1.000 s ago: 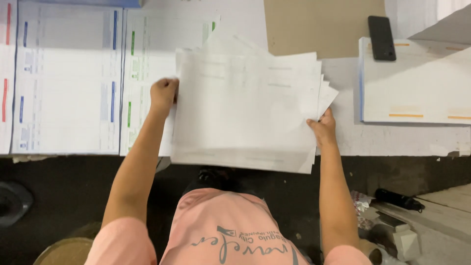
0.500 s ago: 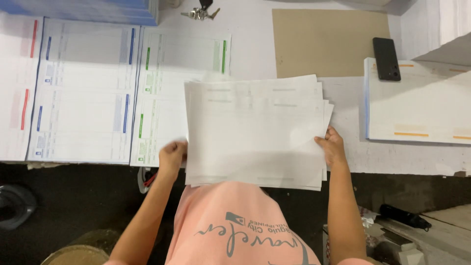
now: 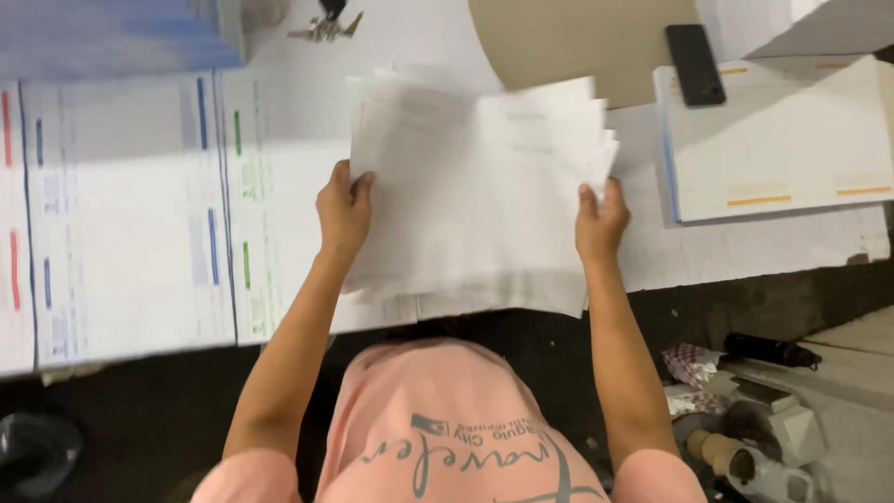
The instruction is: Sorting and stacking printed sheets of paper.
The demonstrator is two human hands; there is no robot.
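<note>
The head camera looks down on a person in a pink shirt holding a thick stack of white paper sheets [image 3: 475, 196] over a white work table [image 3: 745, 256]. The left hand [image 3: 343, 210] grips the stack's left edge and the right hand [image 3: 601, 219] its right edge, the fingers of each clamped on the paper with thumbs on top. The stack hangs above the table's near edge, blurred and with its sheets fanned unevenly at the upper right, so the step in hand looks like squaring the loose sheets. Bringing the edges flush would call for an even grip on both sides. Printed forms with blue and green bars [image 3: 140, 214] lie to the left; a black phone [image 3: 695, 63] rests on brown cardboard [image 3: 568, 37].
</note>
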